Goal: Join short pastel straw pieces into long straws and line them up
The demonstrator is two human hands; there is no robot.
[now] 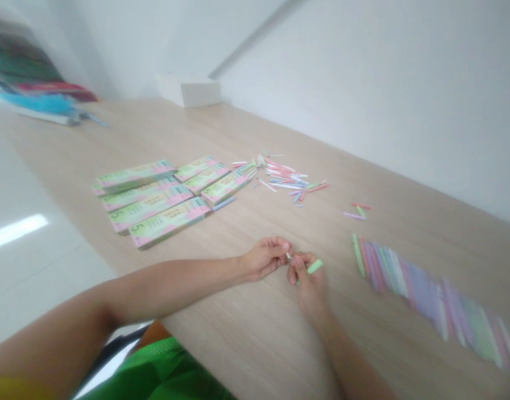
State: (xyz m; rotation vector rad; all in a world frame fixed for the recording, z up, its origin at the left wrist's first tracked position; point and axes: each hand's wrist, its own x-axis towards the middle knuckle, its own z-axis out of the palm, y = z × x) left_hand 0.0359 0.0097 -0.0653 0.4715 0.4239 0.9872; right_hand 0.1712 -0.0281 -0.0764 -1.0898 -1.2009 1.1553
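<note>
Just above the table, my two hands meet in front of me. My right hand (309, 280) is closed around a light green pen (315, 266), whose wide end sticks out past the fingers to the right. My left hand (261, 260) is pinched shut at its fingertips, touching or nearly touching the right fingers. Between the fingertips shows a small pale tip (288, 255); whether it belongs to the green pen, I cannot tell. To the right lies a long slanted row of pastel pens (417, 283), side by side and blurred.
Several green and pink boxes (167, 219) lie left of my hands on the wooden table (238, 322). Behind them is a loose pile of thin coloured sticks (286, 175), with a few strays (357, 213) to its right. A white box (200, 93) stands by the wall.
</note>
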